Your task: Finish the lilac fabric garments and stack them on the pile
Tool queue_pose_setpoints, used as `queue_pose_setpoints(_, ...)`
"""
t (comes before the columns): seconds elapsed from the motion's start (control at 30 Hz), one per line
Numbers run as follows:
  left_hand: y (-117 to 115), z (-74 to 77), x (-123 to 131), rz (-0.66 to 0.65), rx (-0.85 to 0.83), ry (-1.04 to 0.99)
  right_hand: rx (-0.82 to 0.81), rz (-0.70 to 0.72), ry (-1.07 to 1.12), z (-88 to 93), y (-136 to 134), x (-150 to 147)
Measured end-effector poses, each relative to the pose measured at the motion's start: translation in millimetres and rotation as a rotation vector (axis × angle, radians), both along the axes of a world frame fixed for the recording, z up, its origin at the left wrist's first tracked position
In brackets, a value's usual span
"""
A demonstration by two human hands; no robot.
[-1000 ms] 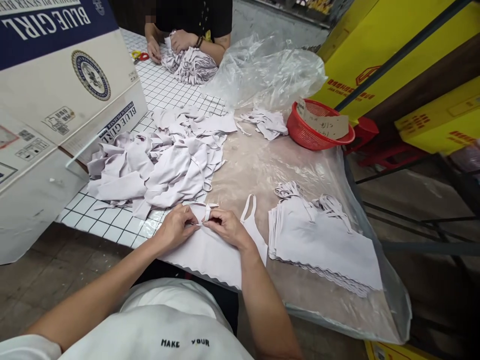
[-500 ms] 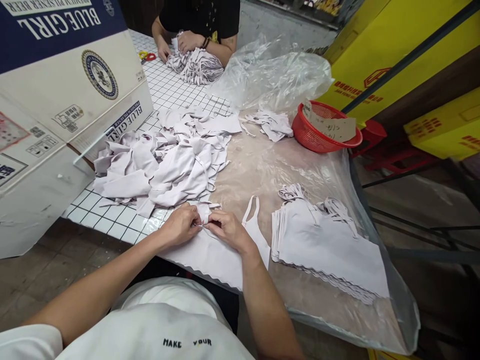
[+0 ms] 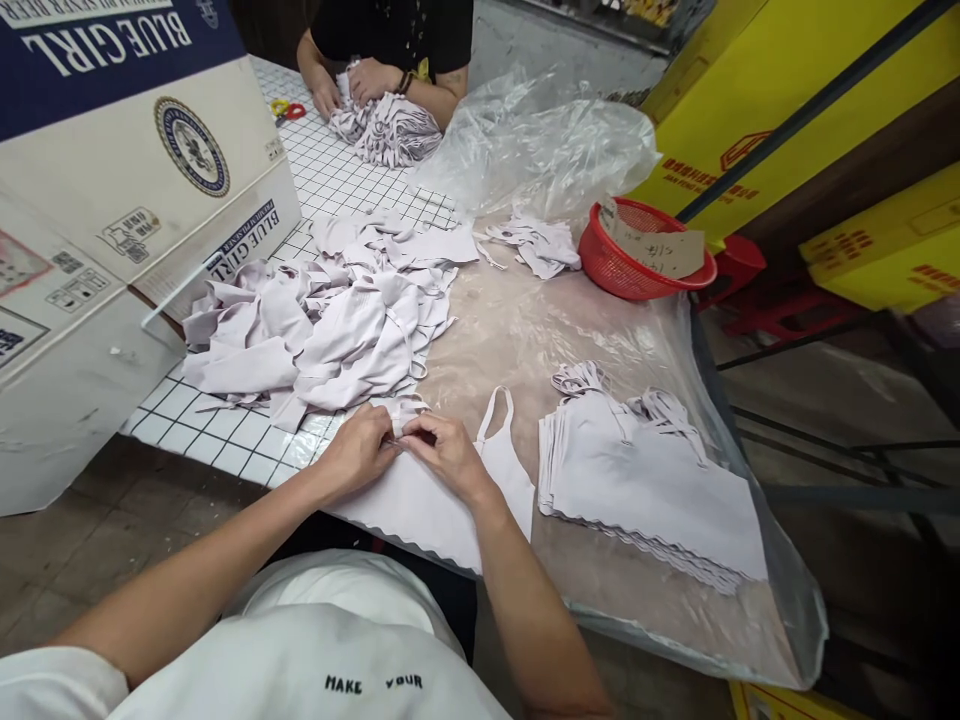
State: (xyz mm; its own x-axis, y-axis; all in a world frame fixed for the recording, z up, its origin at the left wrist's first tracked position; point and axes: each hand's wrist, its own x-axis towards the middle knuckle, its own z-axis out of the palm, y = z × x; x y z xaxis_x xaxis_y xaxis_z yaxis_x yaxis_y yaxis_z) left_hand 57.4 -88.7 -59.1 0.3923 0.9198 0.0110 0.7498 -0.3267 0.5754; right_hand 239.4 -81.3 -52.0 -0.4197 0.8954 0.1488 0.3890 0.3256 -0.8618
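Note:
A pale lilac strappy garment (image 3: 442, 500) lies flat at the near table edge. My left hand (image 3: 361, 450) and my right hand (image 3: 444, 452) meet over its left shoulder strap (image 3: 409, 408), both pinched closed on that strap. Its other strap (image 3: 498, 410) lies loose to the right. A neat stack of the same garments (image 3: 645, 485) sits to the right of my hands. A loose heap of them (image 3: 330, 320) lies just beyond my hands.
A large Blue Girl cardboard box (image 3: 112, 200) stands at left. A red basket (image 3: 641, 265) with a paper slip sits at the back right, beside crumpled clear plastic (image 3: 540, 140). Another person's hands (image 3: 352, 85) work on more garments at the far end, near scissors (image 3: 285, 108).
My fingers have drawn the strap down and gathered it tighter between both hands. The view shifted slightly.

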Motion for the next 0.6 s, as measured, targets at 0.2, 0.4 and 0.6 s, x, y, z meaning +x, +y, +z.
queue_pose_setpoints(0.2, -41, -0.2, -45, 0.311, 0.164, 0.162, 0.026, -0.531, -0.301, 18.3, -79, 61)
queue_pose_setpoints(0.4, -61, -1.9, -71, 0.292, 0.029, 0.204, -0.057, -0.971, -0.553, -11.2, -181, 90)
queue_pose_setpoints(0.6, -58, 6.3, -67, 0.256, -0.208, 0.139, -0.017, -0.927, -0.481, -20.0, -179, 77)
